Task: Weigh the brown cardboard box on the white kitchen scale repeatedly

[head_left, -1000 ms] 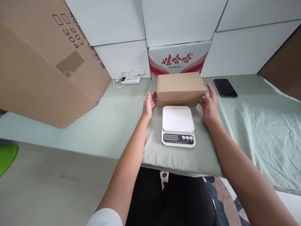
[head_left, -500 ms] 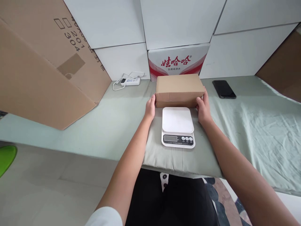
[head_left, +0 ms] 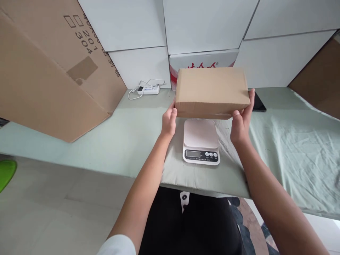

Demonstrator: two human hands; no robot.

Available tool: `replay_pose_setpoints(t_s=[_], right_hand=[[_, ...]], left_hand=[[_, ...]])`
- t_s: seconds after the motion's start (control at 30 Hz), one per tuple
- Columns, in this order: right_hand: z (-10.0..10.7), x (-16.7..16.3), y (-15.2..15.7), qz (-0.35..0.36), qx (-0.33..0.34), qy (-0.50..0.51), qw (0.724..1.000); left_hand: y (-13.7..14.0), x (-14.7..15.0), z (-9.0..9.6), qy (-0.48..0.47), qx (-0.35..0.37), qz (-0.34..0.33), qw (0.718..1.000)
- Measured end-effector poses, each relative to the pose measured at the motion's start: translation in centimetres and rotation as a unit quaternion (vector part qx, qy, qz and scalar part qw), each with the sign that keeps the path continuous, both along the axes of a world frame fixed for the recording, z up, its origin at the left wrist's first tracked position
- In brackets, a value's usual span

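Between my two hands a closed brown cardboard box is held up off the cloth, its right end slightly higher. My left hand grips its left end, with the thumb at the near corner. At the right end, my right hand has its thumb on the front and its fingers around the side; some fingertips are hidden. Just below and nearer to me lies a white kitchen scale with a bare square platform. Its small display and round buttons face me.
White boxes line the back, one with red lettering. A white power strip with a cable lies back left, a black phone partly behind my right hand. A large carton stands left on the green cloth.
Both hands have lifted the cardboard box from the cloth. It now looks larger, covers part of the red lettering, and its right end has come over the phone.
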State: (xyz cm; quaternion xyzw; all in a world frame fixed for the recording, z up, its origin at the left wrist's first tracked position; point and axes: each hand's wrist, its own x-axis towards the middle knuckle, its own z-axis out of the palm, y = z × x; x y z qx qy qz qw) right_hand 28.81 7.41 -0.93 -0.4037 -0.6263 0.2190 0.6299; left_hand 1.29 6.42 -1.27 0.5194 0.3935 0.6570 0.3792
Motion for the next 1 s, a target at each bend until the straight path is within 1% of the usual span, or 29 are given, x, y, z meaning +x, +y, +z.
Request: replay_pose_setpoints(t_s=[0.03,0.1,0.2,0.27,0.33,0.5,0.67,0.8,0.87,0.93,1.0], right_hand=[[0.0,0.2,-1.0,0.002,0.003,0.000,1.000],[-0.5,0.8,-3.1,0.018,0.018,0.006,1.000],[-2.4,1.8,-5.9,0.033,0.031,0.006,0.999],[-3.5,2.2,-7.2,0.019,0.030,0.007,0.999],[-4.3,2.2,-8.1,0.000,0.025,0.008,1.000],[-4.5,1.7,-8.5,-0.015,0.009,-0.003,1.000],[-4.6,1.9,-8.4,-0.029,-0.016,-0.006,0.999],[-4.6,1.9,-8.3,-0.033,-0.018,0.010,0.999],[-4.4,2.0,-8.1,-0.040,-0.008,0.030,0.999],[-4.0,2.2,-7.9,-0.067,0.011,0.058,0.996],[-3.5,2.7,-7.6,-0.096,0.026,0.093,0.991]], left_hand=[[-1.2,-0.1,0.2,0.002,-0.001,0.001,1.000],[-3.9,-0.4,0.2,0.022,-0.001,-0.007,1.000],[-7.5,-0.8,-0.7,0.064,0.002,-0.036,0.997],[-9.2,-0.9,-1.5,0.077,0.004,-0.050,0.996],[-10.1,-0.8,-2.2,0.077,0.003,-0.050,0.996],[-10.3,-0.7,-2.5,0.072,-0.013,-0.024,0.997],[-10.2,-0.8,-2.6,0.069,-0.017,-0.023,0.997],[-10.2,-1.0,-2.8,0.078,-0.017,-0.024,0.996],[-10.0,-1.3,-2.8,0.061,-0.008,0.014,0.998],[-9.8,-1.7,-2.6,0.023,0.000,0.087,0.996],[-9.5,-2.0,-2.3,-0.015,-0.001,0.154,0.988]])
